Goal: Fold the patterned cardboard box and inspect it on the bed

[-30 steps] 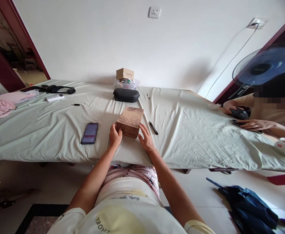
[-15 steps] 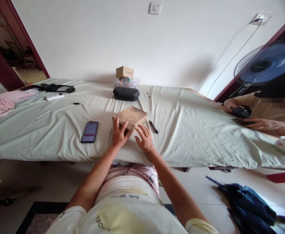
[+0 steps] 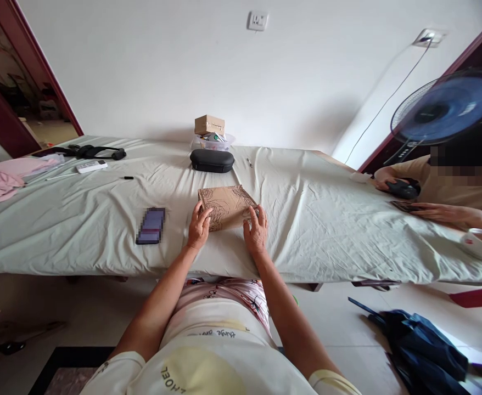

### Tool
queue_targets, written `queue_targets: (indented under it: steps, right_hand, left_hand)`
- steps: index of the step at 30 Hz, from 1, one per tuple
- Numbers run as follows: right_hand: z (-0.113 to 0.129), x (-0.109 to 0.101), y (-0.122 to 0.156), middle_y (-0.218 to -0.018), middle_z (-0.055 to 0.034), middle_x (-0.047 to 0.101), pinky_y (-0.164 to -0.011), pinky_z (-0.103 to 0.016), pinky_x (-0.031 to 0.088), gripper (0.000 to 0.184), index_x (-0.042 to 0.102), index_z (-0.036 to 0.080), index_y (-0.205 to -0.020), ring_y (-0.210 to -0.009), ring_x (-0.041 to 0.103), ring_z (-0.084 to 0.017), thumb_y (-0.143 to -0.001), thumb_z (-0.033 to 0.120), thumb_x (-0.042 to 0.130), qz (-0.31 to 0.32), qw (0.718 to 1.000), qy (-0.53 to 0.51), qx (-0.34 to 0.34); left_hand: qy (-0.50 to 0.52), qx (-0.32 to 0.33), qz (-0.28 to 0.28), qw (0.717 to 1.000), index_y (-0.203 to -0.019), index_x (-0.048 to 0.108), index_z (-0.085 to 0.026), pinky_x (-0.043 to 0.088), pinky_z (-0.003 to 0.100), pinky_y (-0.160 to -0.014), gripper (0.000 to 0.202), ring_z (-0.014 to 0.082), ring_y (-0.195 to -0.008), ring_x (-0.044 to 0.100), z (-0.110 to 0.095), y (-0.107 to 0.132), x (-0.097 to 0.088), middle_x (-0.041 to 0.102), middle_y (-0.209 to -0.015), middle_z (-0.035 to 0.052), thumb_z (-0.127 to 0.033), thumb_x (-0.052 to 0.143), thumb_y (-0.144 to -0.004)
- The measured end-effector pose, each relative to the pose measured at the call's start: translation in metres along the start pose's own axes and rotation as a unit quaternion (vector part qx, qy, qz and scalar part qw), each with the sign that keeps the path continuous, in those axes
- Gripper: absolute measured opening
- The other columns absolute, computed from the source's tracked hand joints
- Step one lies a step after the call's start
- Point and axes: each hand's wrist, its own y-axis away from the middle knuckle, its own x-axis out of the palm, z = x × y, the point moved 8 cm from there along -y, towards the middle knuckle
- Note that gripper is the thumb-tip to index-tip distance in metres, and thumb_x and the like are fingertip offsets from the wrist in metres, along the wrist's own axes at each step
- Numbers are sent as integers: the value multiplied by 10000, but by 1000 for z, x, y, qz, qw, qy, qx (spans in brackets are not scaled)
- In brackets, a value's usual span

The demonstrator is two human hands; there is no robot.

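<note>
A small brown cardboard box [image 3: 227, 206] with dark scribbled lines on its faces sits on the cloth-covered table in front of me. My left hand [image 3: 199, 227] grips its left side, thumb and fingers bent at the edge. At the opposite side, my right hand [image 3: 256, 227] holds the right edge with curled fingers. The black marker seen earlier beside the box is mostly or wholly hidden by my right hand. Left of the box lies a phone [image 3: 151, 225] with its screen blurred out.
Behind the box stand a black zip case [image 3: 212, 160], a clear plastic tub [image 3: 220, 144] and another cardboard box [image 3: 209, 124]. A black pen cap [image 3: 128, 178] and white device [image 3: 91, 167] lie left. At right, another person's hand [image 3: 434, 213] rests near a fan [image 3: 442, 109].
The box has been turned so an edge faces me more squarely. My right hand has moved from hovering open at its corner onto its right side.
</note>
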Motion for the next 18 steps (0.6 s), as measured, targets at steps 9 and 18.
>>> queue_targets:
  steps: [9,18]
  right_hand:
    - [-28,21,6,-1544,-176,604,-1064,-543,587,840,279,215,-1696,-1302,659,-307,-894,288,518,46,988,-120,86]
    - [-20,21,7,-1562,-201,588,-1086,-576,560,958,206,176,-1720,-1217,694,-329,-841,303,563,64,992,-61,87]
  left_hand:
    - [-43,-146,38,988,-1488,510,-156,559,446,-1118,539,317,-1333,670,37,6,11,652,-1460,214,-357,613,-998]
    - [-190,-142,94,967,-1534,481,-103,427,589,-1206,746,392,-1309,672,32,12,20,700,-1365,275,-292,795,-884]
